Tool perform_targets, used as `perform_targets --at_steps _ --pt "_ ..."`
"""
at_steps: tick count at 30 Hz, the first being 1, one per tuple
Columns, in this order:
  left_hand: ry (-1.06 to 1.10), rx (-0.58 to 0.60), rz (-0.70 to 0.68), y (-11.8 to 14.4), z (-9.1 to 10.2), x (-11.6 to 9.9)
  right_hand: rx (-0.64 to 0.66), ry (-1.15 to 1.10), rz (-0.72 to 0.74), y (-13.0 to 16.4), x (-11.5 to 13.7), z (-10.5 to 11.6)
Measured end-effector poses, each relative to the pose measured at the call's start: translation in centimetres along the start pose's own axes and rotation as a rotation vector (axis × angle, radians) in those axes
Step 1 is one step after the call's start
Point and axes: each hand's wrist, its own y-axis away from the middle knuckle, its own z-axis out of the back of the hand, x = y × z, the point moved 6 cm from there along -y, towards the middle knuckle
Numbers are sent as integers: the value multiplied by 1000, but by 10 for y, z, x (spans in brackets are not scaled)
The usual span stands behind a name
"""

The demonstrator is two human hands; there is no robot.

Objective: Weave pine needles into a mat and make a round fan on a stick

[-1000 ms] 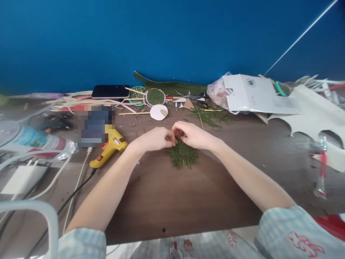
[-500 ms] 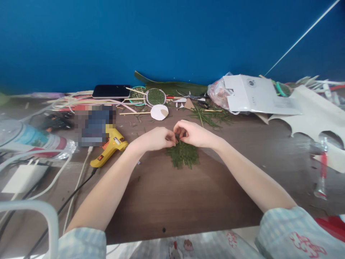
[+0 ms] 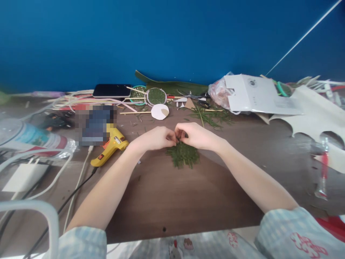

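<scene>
My left hand and my right hand meet over a small heap of cut green leaf strips on the brown table. Both hands are closed, thumb and forefinger pinched together at the heap's far edge. Thin green strips show at the fingertips, though the fingers hide most of what they grip. The strips fan out towards me below the hands. Beyond the hands lies a white paper disc on a thin stick. Behind it is a round hoop filled with green bits.
At left lie a yellow glue gun with its cord, a plastic bottle and a white charger. A phone, scissors and loose green clippings line the back. Cut white card lies at right.
Both hands stay at the heap's far edge, still pinching. The right fingers have shifted very slightly; the view has barely moved.
</scene>
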Motion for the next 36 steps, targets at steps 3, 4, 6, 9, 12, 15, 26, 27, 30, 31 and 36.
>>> perform_targets --at_steps 3,4,6,9,12,15,26,27,30,31,36 --pt "-3 4 4 1 0 -1 37 12 -66 3 1 1" --pt "-6 7 3 1 0 -2 42 15 -75 4 1 1" --pt "-8 13 -4 2 0 -2 44 16 -77 5 1 0" --pt "2 8 -7 2 0 -2 45 26 -73 5 0 -1" --pt "9 2 0 1 0 0 42 79 -63 5 1 -1" --pt "3 1 -2 1 0 0 49 119 -70 5 2 0" --pt "28 -14 -18 0 0 -1 83 -8 -102 6 -2 -2" --pt "41 -11 -24 0 0 -2 78 -20 -108 6 -3 -1" --pt "87 11 -27 0 -1 -3 77 -62 -139 6 -7 0" --pt "102 19 -25 0 -1 -3 80 -77 -150 6 -9 1" --pt "135 49 -35 -1 -3 -1 91 -97 -179 6 -12 3"
